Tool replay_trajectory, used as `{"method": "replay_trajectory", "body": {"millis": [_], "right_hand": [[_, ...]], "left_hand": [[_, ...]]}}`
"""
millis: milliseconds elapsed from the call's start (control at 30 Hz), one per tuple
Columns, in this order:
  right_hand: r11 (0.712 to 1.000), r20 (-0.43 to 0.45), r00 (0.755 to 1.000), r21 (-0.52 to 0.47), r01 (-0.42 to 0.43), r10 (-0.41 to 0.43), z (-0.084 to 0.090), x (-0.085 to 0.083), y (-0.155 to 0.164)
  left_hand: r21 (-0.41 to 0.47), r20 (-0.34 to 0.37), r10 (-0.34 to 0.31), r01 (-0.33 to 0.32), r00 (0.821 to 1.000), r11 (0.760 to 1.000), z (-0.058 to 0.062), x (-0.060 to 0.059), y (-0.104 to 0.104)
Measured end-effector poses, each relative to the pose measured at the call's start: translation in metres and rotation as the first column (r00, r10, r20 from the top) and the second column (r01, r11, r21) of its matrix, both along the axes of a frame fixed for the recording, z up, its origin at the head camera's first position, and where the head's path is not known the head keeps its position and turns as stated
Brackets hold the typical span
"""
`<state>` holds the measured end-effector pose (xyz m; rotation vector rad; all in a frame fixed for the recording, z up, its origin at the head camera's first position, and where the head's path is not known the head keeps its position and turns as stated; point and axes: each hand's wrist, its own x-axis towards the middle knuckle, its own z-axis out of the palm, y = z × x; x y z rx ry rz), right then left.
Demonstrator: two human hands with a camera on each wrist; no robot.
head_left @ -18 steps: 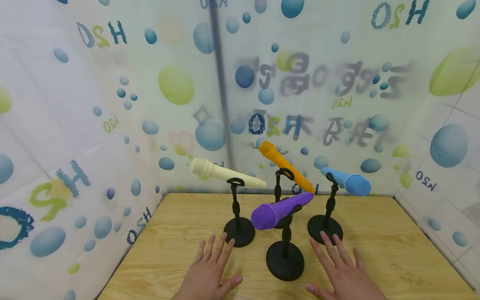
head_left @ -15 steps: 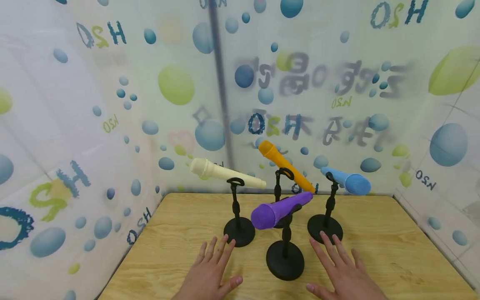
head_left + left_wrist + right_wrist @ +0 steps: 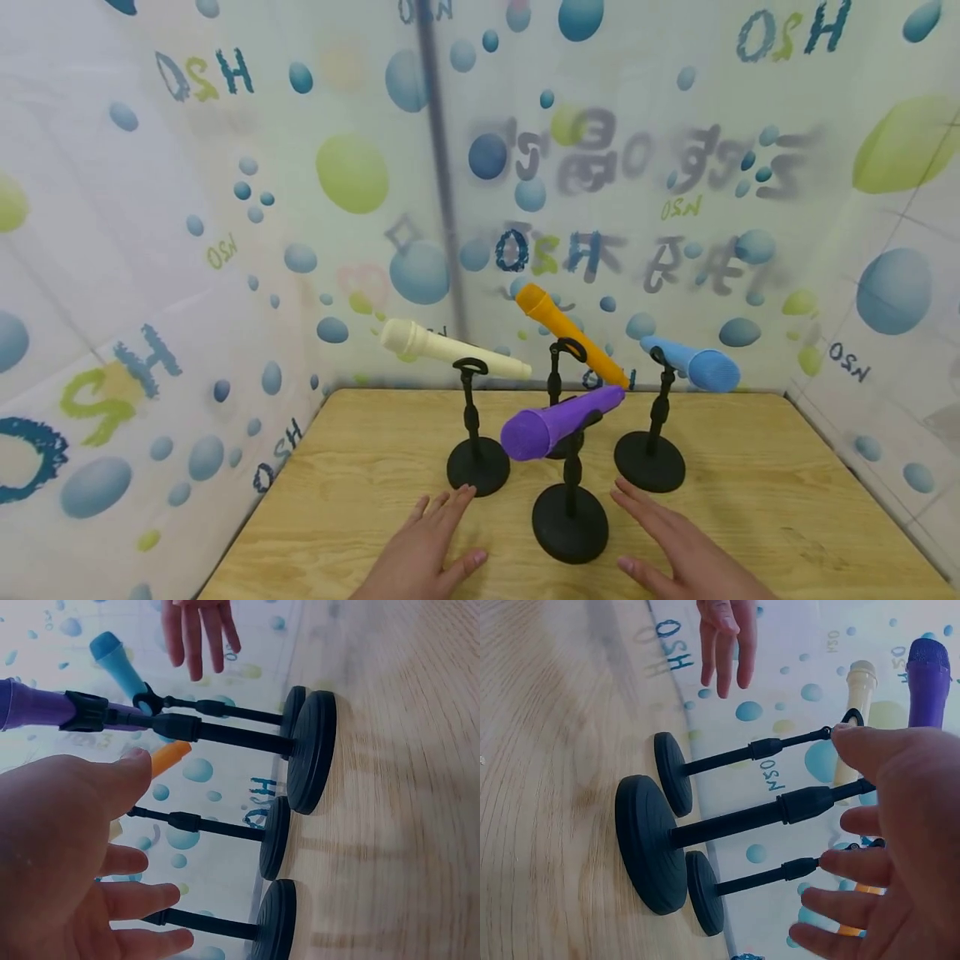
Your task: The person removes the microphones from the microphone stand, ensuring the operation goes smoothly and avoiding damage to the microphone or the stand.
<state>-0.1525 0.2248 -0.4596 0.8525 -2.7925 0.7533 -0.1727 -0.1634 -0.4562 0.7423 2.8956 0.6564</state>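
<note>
While its round black base sits near the front edge of the wooden worktop (image 3: pixel 750 467), the nearest stand (image 3: pixel 570 521) carries a purple microphone (image 3: pixel 558 422) with a ribbed, rounded head. Beside it we see our left hand (image 3: pixel 427 554) and right hand (image 3: pixel 675 550), fingers spread and straight, holding nothing, one on each side of that base. From our wrist views the matte disc bases and thin stems show side-on; whether the palms touch the wood we cannot tell. Behind stand cream (image 3: pixel 450 350), orange (image 3: pixel 570 333) and blue (image 3: pixel 693 364) microphones.
</note>
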Motion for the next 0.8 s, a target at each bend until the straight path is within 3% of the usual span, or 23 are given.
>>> {"method": "replay_trajectory", "body": {"millis": [133,233,467,800], "right_hand": [[0.997,0.153,0.988,-0.067,0.035,-0.024,0.003,-0.001,0.002],[0.991,0.194,0.981,-0.121,0.055,-0.031,0.006,-0.002,0.002],[0.982,0.169,0.980,-0.139,0.127,-0.103,0.012,-0.002,0.001],[0.951,0.201,0.959,-0.198,0.238,-0.199,0.015,-0.001,-0.003]], "left_hand": [[0.056,0.057,0.053,-0.056,0.997,0.997,0.001,-0.001,0.001],[0.088,0.097,0.092,-0.101,0.991,0.991,0.003,-0.004,0.003],[0.118,0.123,0.142,-0.156,0.982,0.981,0.005,-0.009,0.006],[0.152,0.042,0.127,-0.132,0.991,0.980,-0.003,-0.007,0.010]]}}
